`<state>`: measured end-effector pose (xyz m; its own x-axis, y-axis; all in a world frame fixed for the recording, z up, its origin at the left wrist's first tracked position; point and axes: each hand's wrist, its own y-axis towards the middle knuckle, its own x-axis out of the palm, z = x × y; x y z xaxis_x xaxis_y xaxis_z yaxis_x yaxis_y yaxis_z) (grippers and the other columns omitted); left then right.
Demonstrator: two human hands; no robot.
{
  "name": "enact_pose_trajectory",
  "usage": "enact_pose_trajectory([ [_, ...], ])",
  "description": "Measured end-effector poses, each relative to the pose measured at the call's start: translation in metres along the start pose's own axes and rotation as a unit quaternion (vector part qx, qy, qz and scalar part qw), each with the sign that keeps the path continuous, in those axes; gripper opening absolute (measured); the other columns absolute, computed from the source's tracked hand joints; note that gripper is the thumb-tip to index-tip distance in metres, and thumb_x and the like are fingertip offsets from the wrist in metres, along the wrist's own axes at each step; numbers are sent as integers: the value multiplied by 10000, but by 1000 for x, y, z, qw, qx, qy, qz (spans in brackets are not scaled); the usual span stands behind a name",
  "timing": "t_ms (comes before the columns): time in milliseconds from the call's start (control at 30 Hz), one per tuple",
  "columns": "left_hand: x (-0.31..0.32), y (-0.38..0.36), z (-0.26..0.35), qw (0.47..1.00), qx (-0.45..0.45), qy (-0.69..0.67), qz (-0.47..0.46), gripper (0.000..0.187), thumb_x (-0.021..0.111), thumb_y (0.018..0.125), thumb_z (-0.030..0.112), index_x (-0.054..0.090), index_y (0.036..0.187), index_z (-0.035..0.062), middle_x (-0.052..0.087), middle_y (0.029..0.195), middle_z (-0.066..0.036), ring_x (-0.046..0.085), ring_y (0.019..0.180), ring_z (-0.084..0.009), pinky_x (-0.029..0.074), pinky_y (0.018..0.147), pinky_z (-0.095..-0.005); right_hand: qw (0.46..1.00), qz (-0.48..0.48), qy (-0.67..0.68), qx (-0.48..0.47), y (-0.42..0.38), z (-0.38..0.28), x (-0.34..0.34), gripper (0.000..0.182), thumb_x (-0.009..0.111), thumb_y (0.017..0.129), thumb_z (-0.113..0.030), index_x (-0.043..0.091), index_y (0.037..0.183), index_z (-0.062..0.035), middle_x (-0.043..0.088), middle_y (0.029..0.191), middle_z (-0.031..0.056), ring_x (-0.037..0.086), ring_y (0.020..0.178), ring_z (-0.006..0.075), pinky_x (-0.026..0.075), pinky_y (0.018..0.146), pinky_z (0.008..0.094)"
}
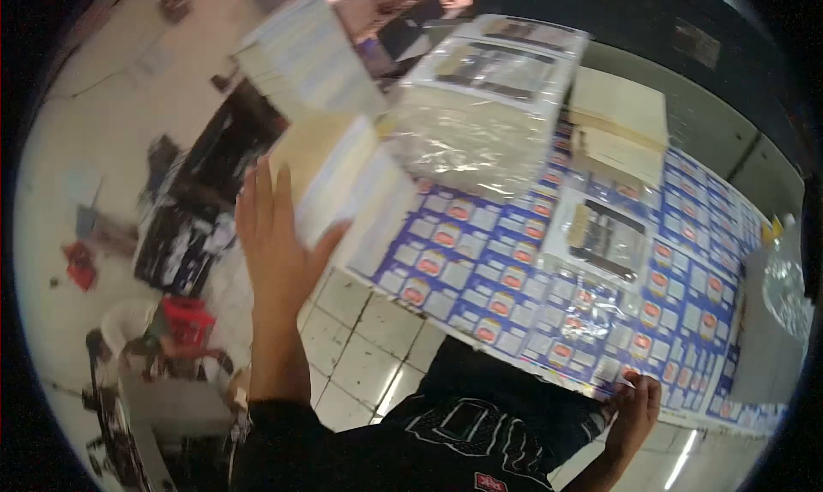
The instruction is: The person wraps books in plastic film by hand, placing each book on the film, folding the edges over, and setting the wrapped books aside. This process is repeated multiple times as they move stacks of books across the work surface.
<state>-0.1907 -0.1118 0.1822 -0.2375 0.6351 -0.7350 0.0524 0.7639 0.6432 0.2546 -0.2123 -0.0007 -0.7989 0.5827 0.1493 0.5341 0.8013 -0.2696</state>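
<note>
My left hand (279, 235) is raised with fingers stretched and thumb spread, its palm side against a stack of cream and pale blue striped sheets (347, 179) at the table's left end. Low at the front edge, my right hand (634, 411) has its fingers curled together; what they hold, if anything, is hidden. Between the hands, a clear plastic bag with a dark-printed item (604, 239) lies on the table covering of blue printed sheets (476, 261). Farther back sits a larger pile of clear plastic bags (471, 136) with similar printed items on top.
A block of cream paper (617, 106) stands at the back. Another tall striped stack (313, 55) rises behind the left one. At the right end is a grey box (771, 321) with crumpled clear plastic. A person (159, 355) is low on the left, near a red object (187, 321).
</note>
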Motion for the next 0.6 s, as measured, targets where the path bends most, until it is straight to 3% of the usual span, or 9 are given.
enact_pose_trajectory([
  [67,21,-9,-28,996,-19,84,-24,784,720,816,383,398,1401,-29,382,1455,-277,334,1366,-426,258,1101,-535,999,-26,-34,-15,-4,-15,14,185,587,949,-216,575,992,-37,653,966,100,633,757,169,507,658,280],
  [133,32,-12,-31,992,-40,-27,-119,644,685,858,319,461,1354,-25,456,1400,-270,462,1273,-420,348,1059,-501,997,-52,-38,-50,-5,-15,19,178,593,946,-202,577,987,-29,653,965,103,637,771,172,511,677,285],
  [167,33,-15,-31,996,-17,-35,-81,486,650,888,239,533,1277,-29,552,1307,-247,561,1163,-402,450,967,-461,992,-77,-45,-85,-6,-15,23,171,598,942,-188,579,982,-22,653,964,106,640,785,175,515,697,291],
  [333,22,-39,-44,999,-12,-31,2,379,619,898,112,561,1244,-32,631,1191,-216,618,1097,-352,509,894,-413,988,-123,-64,-66,-28,-15,39,145,589,940,-112,584,1001,20,658,975,115,648,811,177,536,772,312],
  [400,3,-40,-47,985,0,-64,158,283,515,973,33,571,1239,-47,624,1201,-198,622,1081,-288,501,909,-366,980,-189,-17,-63,-29,-7,36,150,595,936,-87,584,1030,29,661,996,119,653,851,184,534,801,313],
  [467,-18,-44,-47,949,-84,-212,219,316,472,1026,172,585,1223,-48,631,1163,-176,619,1027,-253,520,870,-354,972,-230,4,-39,-31,-3,30,208,625,917,-71,565,1096,18,664,1058,128,655,933,192,531,817,308],
  [500,-34,-43,-28,941,-221,-138,218,386,423,1044,258,598,1197,-50,622,1168,-179,617,1015,-255,526,857,-352,976,-215,1,-40,-33,-2,30,208,625,917,-71,565,1096,18,664,1058,128,655,933,192,531,817,308],
  [533,-41,-39,-13,916,-245,-197,248,447,382,1049,322,575,1194,-55,607,1170,-184,620,1000,-266,531,849,-371,962,-271,19,-34,-37,-1,30,297,646,901,-58,533,1168,9,647,1125,136,639,995,201,523,843,318],
  [600,-30,-50,33,864,-272,-330,268,439,350,1048,332,552,1161,-42,599,1152,-179,619,991,-272,535,832,-388,914,-400,49,-38,-44,-7,35,701,752,825,-87,360,1403,-27,490,1389,180,523,1229,246,450,993,396],
])
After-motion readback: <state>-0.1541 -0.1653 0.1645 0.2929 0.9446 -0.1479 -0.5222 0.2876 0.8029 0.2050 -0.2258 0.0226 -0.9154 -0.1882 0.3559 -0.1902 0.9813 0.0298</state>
